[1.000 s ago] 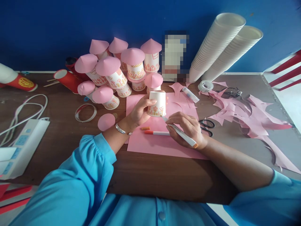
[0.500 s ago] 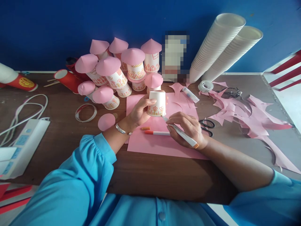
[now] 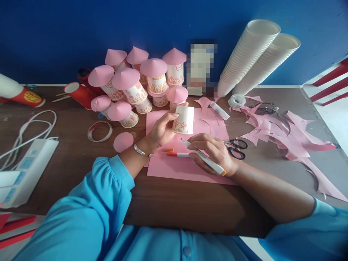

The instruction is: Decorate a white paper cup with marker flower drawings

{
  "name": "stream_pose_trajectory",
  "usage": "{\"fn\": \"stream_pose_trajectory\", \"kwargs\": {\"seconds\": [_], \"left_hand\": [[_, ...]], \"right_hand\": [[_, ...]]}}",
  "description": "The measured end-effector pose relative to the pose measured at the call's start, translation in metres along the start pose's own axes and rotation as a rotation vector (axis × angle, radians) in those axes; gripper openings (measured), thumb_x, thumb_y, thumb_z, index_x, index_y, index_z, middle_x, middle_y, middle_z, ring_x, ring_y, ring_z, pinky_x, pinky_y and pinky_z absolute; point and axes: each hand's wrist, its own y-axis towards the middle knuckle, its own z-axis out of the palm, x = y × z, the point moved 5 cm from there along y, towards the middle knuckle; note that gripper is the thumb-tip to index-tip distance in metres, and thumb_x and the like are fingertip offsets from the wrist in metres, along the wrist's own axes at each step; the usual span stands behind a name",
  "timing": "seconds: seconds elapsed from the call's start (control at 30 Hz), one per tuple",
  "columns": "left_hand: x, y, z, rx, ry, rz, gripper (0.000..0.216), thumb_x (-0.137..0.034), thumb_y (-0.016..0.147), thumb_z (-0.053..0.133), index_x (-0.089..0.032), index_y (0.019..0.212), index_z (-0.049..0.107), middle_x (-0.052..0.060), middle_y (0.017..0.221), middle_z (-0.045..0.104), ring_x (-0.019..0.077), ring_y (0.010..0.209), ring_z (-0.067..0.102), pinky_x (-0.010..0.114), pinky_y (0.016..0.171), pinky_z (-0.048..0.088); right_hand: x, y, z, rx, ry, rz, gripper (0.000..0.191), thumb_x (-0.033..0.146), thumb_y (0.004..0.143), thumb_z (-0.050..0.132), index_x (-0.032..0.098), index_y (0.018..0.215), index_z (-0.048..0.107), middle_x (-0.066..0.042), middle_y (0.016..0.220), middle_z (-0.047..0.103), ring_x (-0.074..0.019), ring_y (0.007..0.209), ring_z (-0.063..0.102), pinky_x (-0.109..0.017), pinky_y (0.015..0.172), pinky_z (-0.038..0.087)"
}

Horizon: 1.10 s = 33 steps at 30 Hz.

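My left hand (image 3: 163, 127) grips an upside-down white paper cup (image 3: 184, 120) with orange flowers drawn around its rim, held above a pink paper sheet (image 3: 187, 163). My right hand (image 3: 214, 152) is closed on a white marker (image 3: 203, 157), its tip pointing up-left just below the cup and not touching it. A second orange-capped marker (image 3: 178, 154) and a loose orange cap (image 3: 168, 149) lie on the sheet beside my hands.
Several pink-roofed decorated cups (image 3: 136, 85) cluster at the back. Two leaning stacks of white cups (image 3: 252, 54) stand at back right. Scissors (image 3: 236, 148), a glue stick (image 3: 220, 110), a tape roll (image 3: 237, 100) and pink scraps (image 3: 288, 134) lie right. A power strip (image 3: 24, 170) sits left.
The marker tip has drawn back down and left from the cup. My left hand has tilted and turned the cup slightly.
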Motion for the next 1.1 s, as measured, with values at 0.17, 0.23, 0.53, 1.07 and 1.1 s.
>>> {"fn": "stream_pose_trajectory", "kwargs": {"seconds": [0.17, 0.23, 0.53, 1.07, 1.1], "left_hand": [[0.003, -0.002, 0.004, 0.043, 0.074, -0.011, 0.065, -0.051, 0.081, 0.081, -0.02, 0.136, 0.067, 0.013, 0.122, 0.077, 0.0367, 0.124, 0.07, 0.053, 0.107, 0.055], [0.003, -0.003, 0.005, 0.042, 0.114, -0.004, 0.069, -0.052, 0.078, 0.086, -0.019, 0.136, 0.066, 0.014, 0.124, 0.077, 0.0358, 0.123, 0.071, 0.052, 0.106, 0.054], [0.001, -0.003, 0.009, 0.032, 0.127, -0.014, 0.065, -0.05, 0.078, 0.087, -0.019, 0.131, 0.067, 0.013, 0.119, 0.078, 0.0317, 0.116, 0.071, 0.044, 0.094, 0.057], [0.0, -0.005, 0.009, 0.049, 0.138, -0.012, 0.064, -0.047, 0.079, 0.086, -0.021, 0.133, 0.066, 0.012, 0.118, 0.077, 0.0286, 0.109, 0.071, 0.041, 0.09, 0.054], [0.001, -0.004, 0.009, 0.048, 0.135, -0.017, 0.064, -0.047, 0.079, 0.086, -0.02, 0.133, 0.066, 0.012, 0.118, 0.077, 0.0285, 0.108, 0.071, 0.041, 0.089, 0.054]], "right_hand": [[0.0, 0.001, 0.002, 0.039, 0.053, -0.01, 0.021, 0.013, 0.1, 0.064, 0.02, 0.119, 0.061, -0.01, 0.101, 0.071, -0.0247, 0.1, 0.076, -0.039, 0.08, 0.067], [0.0, 0.001, 0.002, 0.037, 0.048, -0.014, 0.021, 0.013, 0.099, 0.064, 0.02, 0.12, 0.061, -0.009, 0.1, 0.072, -0.024, 0.097, 0.076, -0.038, 0.078, 0.066], [-0.003, 0.0, -0.001, -0.053, -0.094, 0.029, 0.023, 0.012, 0.097, 0.066, 0.022, 0.117, 0.062, -0.005, 0.092, 0.072, -0.0203, 0.079, 0.073, -0.032, 0.067, 0.061], [-0.003, 0.002, 0.0, -0.033, -0.132, 0.044, 0.016, 0.014, 0.099, 0.063, 0.023, 0.111, 0.061, -0.003, 0.089, 0.072, -0.0176, 0.076, 0.072, -0.03, 0.064, 0.06], [-0.003, 0.002, 0.0, -0.029, -0.128, 0.041, 0.015, 0.014, 0.099, 0.063, 0.023, 0.111, 0.061, -0.003, 0.088, 0.072, -0.0175, 0.075, 0.072, -0.029, 0.063, 0.059]]}}
